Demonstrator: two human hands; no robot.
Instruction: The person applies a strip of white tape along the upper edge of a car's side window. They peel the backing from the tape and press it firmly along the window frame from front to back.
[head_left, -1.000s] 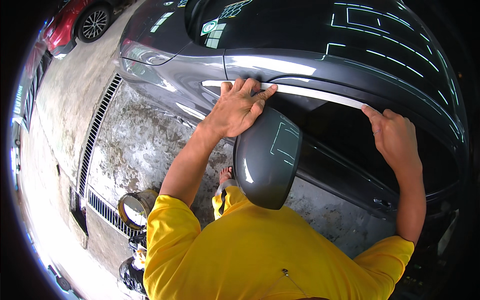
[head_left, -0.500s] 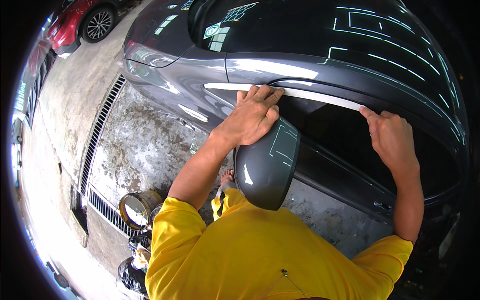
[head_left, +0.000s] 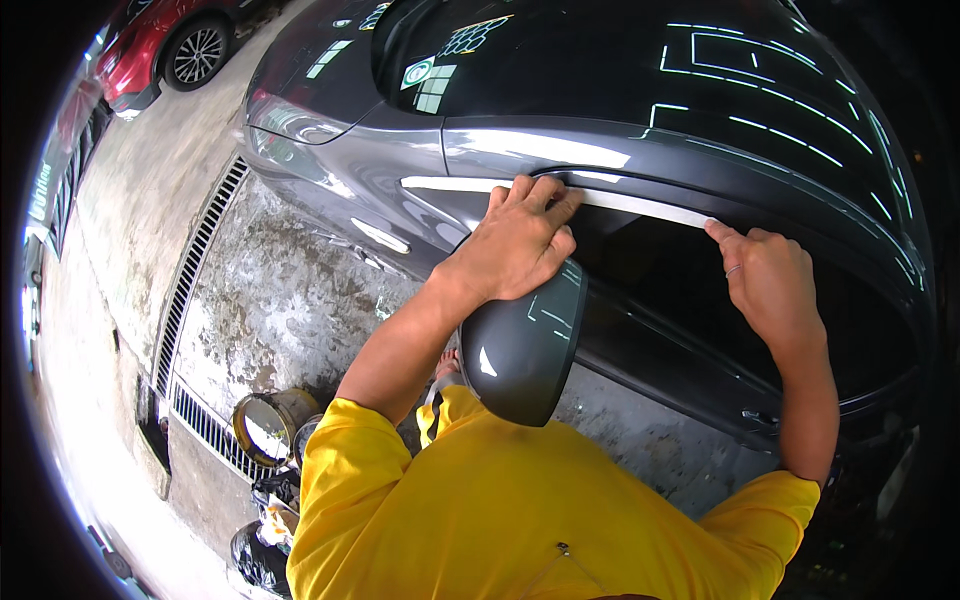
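Observation:
A long thin white strip (head_left: 645,205) runs along the top edge of a dark grey car's (head_left: 400,150) side window. My left hand (head_left: 520,240) is bent over the strip near its middle, fingertips pressed on it; its thumb side lies above the wing mirror (head_left: 525,345). The strip's right end meets the fingertips of my right hand (head_left: 770,285), where thumb and forefinger close on it and the other fingers curl in. A ring circles one finger of that hand. Under my left palm, part of the mirror and the window corner are hidden.
The car's glossy windscreen and roof fill the far side. At left, a drain grate (head_left: 200,260) crosses the stained concrete floor. A bucket (head_left: 262,425) and black plastic bags (head_left: 262,555) stand near my left elbow. A red car (head_left: 135,65) is parked at the far left.
My left hand has slid slightly right along the strip. My right hand stays at the strip's right end. The whole view has shifted a little.

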